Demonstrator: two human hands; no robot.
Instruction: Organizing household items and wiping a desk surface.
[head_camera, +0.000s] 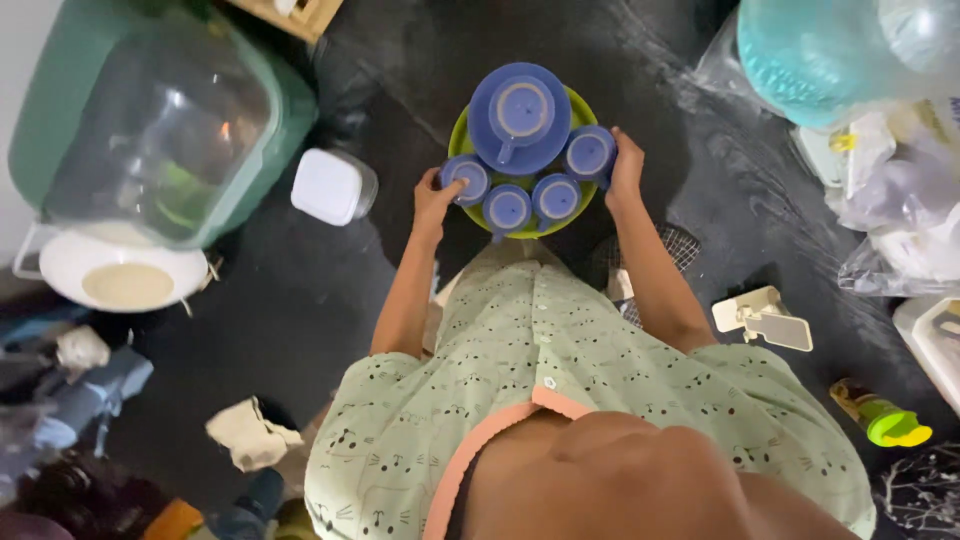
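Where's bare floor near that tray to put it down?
Bare dark floor lies left of the green tray, between it and the white square container, and right of it, towards the plastic bags. The left hand and right hand hold the tray. The edges are crowded.

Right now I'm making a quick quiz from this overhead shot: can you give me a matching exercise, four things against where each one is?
Things:
1. blue jug
2. left hand
3. right hand
4. white square container

Places:
A. on the dark floor, left of the tray
B. gripping the tray's right edge
C. on the green tray, behind the blue cups
D. gripping the tray's left edge, by a cup

Pairs: 1-C, 2-D, 3-B, 4-A
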